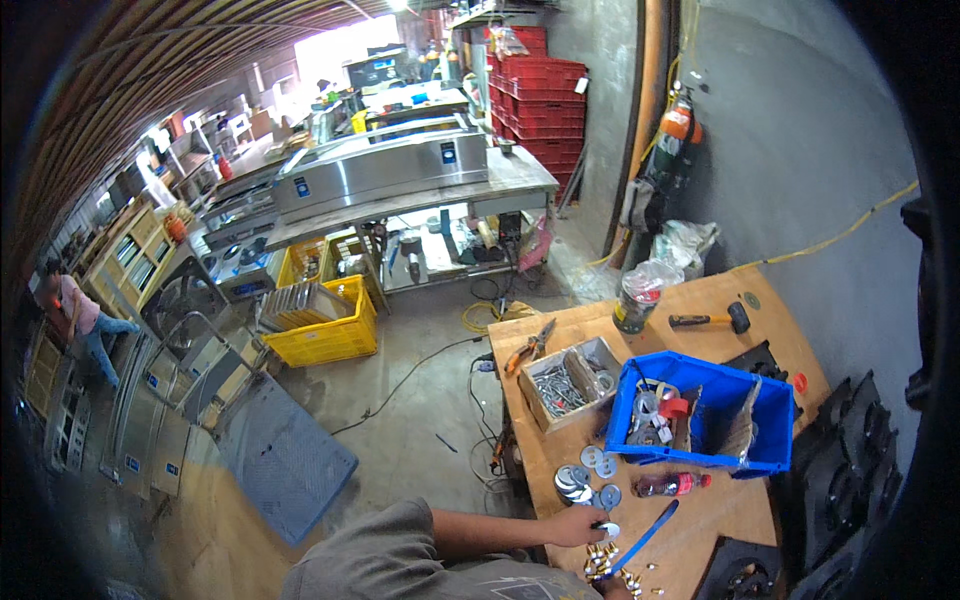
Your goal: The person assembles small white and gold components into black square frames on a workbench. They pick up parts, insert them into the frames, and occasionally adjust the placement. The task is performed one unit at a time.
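My left hand [577, 526] reaches over the wooden table's near-left edge, fingers pinched on a small round silver disc [611, 531]. Just beyond it lies a group of grey metal discs [573, 480], some overlapping. Small brass fittings with white ends [600, 562] are scattered below the hand. A long blue strip-like piece [650, 530] slants across the table beside them; its lower end comes close to my right hand [616, 590]. Only a bit of that hand shows at the bottom edge, its fingers hidden, so whether it touches the blue piece is unclear.
On the table [690, 345] are a blue divided bin [700, 455], a box of screws [560, 390], pliers [530, 347], a dark soda bottle [672, 484], a hammer [710, 321] and a can [635, 312]. Black cast parts [845, 470] stand right. Another person [88, 320] is far left.
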The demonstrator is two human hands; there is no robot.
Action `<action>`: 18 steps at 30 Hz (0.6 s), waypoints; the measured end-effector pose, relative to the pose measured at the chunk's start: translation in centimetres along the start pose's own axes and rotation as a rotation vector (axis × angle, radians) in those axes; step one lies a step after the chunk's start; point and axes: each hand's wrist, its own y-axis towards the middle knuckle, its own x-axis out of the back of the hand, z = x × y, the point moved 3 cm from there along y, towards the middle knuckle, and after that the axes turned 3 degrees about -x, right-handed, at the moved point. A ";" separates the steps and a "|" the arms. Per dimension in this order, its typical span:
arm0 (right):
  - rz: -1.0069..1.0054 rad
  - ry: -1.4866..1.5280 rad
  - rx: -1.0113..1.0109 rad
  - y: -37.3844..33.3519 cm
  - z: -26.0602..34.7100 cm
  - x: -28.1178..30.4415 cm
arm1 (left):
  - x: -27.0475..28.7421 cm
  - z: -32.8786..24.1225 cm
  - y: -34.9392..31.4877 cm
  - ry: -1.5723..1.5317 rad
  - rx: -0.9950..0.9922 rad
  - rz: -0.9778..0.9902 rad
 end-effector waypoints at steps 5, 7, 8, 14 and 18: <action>0.006 0.135 -0.091 -0.9 0.9 1.3 | 0.6 0.7 -0.6 -0.080 0.014 -0.063; 0.002 0.202 -0.125 -1.2 1.0 1.4 | 0.4 0.9 -0.8 -0.108 0.033 -0.056; -0.005 0.232 -0.139 -1.6 1.1 1.5 | 0.2 1.1 -0.5 -0.119 0.042 -0.050; -0.114 0.494 -0.024 1.2 -4.1 -3.3 | -1.0 -0.4 1.9 0.051 -0.032 0.042; -0.476 0.310 0.121 -2.7 2.1 2.9 | -1.0 -2.7 3.9 0.060 -0.038 0.116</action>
